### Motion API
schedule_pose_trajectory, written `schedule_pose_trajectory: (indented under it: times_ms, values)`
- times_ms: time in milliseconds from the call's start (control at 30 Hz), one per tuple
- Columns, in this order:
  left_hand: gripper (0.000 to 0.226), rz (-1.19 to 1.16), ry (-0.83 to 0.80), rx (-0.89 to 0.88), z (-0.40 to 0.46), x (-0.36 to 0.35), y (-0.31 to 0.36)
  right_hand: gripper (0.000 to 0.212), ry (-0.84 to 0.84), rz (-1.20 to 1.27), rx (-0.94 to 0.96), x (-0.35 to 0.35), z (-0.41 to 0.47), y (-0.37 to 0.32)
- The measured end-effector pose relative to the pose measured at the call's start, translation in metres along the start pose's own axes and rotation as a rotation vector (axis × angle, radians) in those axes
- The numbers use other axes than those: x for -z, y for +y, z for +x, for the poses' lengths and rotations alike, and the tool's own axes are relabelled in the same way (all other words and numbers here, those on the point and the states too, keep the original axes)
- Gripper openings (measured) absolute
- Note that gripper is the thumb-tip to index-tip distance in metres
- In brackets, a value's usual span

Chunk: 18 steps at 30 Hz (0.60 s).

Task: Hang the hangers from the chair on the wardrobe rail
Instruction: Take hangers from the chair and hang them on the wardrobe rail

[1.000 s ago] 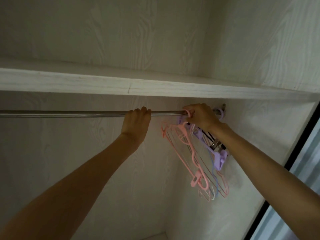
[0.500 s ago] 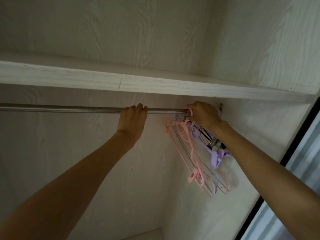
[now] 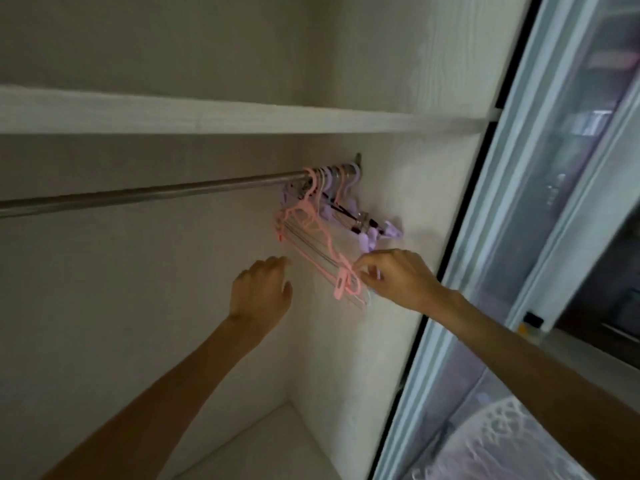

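Observation:
A bunch of several pink and lilac hangers [image 3: 311, 220] hangs by its hooks at the right end of the metal wardrobe rail [image 3: 156, 194], close to the side wall. My right hand [image 3: 398, 278] is below the rail, and its loosely curled fingertips touch the lower end of the front pink hanger without holding it. My left hand [image 3: 259, 292] hovers left of the bunch with relaxed fingers and holds nothing. The chair is out of view.
A white shelf [image 3: 242, 116] runs just above the rail. The wardrobe's side wall [image 3: 381, 341] stands right behind the hangers. A sliding door frame [image 3: 485, 237] rises on the right, with a lace-patterned cloth [image 3: 502, 441] at the bottom right.
Both hands have let go of the rail and dropped below it. The right hand has left the hanger hooks and is now at the hangers' lower end. The view has swung right.

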<state>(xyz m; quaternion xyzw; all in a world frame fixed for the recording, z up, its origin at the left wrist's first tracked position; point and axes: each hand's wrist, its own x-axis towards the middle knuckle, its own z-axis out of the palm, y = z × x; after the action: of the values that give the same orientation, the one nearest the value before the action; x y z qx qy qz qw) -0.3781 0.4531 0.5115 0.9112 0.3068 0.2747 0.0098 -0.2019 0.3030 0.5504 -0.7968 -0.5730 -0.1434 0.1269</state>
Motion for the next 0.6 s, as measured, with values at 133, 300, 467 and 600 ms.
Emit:
schedule_pose_trajectory:
  times_ms: [133,300,467,600]
  values:
    - [0.024,-0.088,-0.271,-0.049,-0.031,-0.035,0.054,0.02,-0.176,-0.033,-0.153,-0.03,-0.092,0.028]
    - [0.02,-0.232,-0.546,-0.163,-0.071,-0.092,0.137,0.021,-0.374,-0.007,-0.411,-0.047,-0.221,0.08]
    - [0.032,-0.274,-0.768,-0.229,-0.109,-0.15,0.238,0.023,-0.479,0.057,-0.637,-0.054,-0.34,0.141]
    - [0.034,-0.225,-0.898,-0.23,-0.133,-0.194,0.325,0.023,-0.581,0.094,-0.807,-0.054,-0.427,0.198]
